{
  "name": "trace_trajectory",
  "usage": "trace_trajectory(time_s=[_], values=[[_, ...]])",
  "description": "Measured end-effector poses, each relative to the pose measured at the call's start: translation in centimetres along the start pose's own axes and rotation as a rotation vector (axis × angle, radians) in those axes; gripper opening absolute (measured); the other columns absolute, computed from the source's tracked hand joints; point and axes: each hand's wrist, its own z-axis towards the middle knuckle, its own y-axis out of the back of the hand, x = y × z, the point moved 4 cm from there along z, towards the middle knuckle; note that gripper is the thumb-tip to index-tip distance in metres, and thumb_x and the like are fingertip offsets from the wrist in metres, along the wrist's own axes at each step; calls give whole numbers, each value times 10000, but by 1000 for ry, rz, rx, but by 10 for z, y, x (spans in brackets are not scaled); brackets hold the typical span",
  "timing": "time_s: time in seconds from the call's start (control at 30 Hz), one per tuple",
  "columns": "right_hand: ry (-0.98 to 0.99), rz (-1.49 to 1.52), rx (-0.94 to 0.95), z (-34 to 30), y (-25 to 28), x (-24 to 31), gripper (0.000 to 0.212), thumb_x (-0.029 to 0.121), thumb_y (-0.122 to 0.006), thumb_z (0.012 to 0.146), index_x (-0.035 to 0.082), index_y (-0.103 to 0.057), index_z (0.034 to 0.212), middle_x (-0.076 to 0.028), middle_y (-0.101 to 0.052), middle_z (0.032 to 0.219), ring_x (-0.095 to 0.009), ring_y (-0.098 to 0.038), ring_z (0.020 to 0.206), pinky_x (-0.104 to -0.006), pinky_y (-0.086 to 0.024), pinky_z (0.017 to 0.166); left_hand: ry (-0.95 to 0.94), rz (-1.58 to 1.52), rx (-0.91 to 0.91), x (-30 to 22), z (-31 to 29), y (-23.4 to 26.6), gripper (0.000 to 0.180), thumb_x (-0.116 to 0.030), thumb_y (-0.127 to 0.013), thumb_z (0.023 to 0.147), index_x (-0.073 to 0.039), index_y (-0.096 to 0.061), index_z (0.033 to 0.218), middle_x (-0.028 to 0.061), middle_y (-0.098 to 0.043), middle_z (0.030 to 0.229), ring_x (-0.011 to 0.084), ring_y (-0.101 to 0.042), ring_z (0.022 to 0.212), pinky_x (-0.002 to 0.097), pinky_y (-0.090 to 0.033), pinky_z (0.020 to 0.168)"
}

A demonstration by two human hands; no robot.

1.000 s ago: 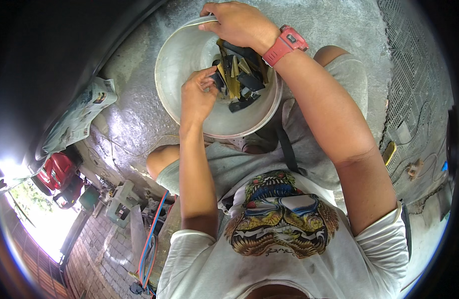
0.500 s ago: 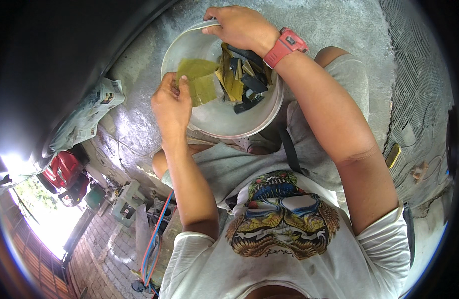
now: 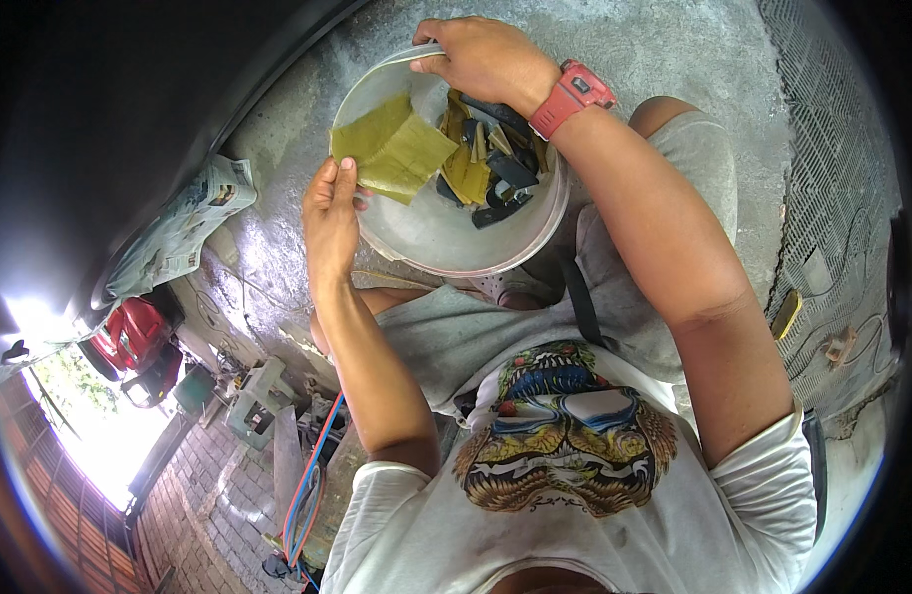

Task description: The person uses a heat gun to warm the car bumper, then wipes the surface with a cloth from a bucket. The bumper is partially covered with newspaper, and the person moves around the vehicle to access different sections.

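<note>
Pinched by its near-left edge, a creased olive-yellow sheet (image 3: 396, 148), which looks like sandpaper, is in my left hand (image 3: 333, 203), over the left side of a whitish plastic bucket (image 3: 446, 252). My right hand (image 3: 480, 57) is closed on the bucket's far rim, the thumb inside. The bucket is tilted so that its inside shows. On its right side lie several dark blocks and rolled pieces (image 3: 512, 168) with folded yellowish sheets (image 3: 466, 176). Parts of this pile cover each other, and I cannot make out every piece.
The bucket rests by my bent legs on grey concrete (image 3: 664, 49). Newspaper (image 3: 203, 213) lies to the left, with a red machine (image 3: 129, 337) beyond it. Orange and blue hoses (image 3: 312, 475) run at lower left. A patterned mat (image 3: 837, 188) covers the right side.
My left hand has shifted slightly left and down, and the sheet is spread out wider, showing more of its surface. My right hand stays on the rim.
</note>
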Motion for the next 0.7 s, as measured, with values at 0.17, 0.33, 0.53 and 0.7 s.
trace_trajectory(time_s=[0.17, 0.33, 0.53, 0.7], values=[[0, -3, -17, -1, -1, 2, 393, 405, -644, 973, 96, -679, 1213, -173, -747, 1039, -377, -700, 1017, -483, -540, 894, 12, 16, -60, 6, -2, -2, 387, -397, -542, 1082, -50, -713, 1097, 9, -707, 957, 107, -615, 879, 288, -493, 830], [20, 3, -66, -1, -1, -1, 395, 407, -646, 968, 94, -678, 1207, -177, -745, 1030, -383, -693, 1021, -482, -530, 901, -42, 48, -101, -10, -1, -12, 265, -301, -642, 1036, -47, -705, 1072, 13, -680, 937, 121, -624, 923, 267, -501, 841], [42, 29, -47, -1, -1, 0, 388, 393, -645, 967, 81, -673, 1195, -191, -739, 1016, -399, -688, 1003, -489, -524, 886, -255, 168, -214, -14, 2, -38, 294, -8, -755, 866, -60, -732, 1154, 48, -659, 896, 171, -636, 844, 296, -512, 842], [47, 45, -25, 0, 0, 2, 386, 391, -643, 967, 78, -673, 1192, -200, -735, 996, -402, -688, 991, -490, -524, 884, -510, 649, -192, -6, 14, -74, 465, 19, -712, 767, -110, -739, 1213, 110, -645, 942, 280, -648, 927, 385, -543, 834]])
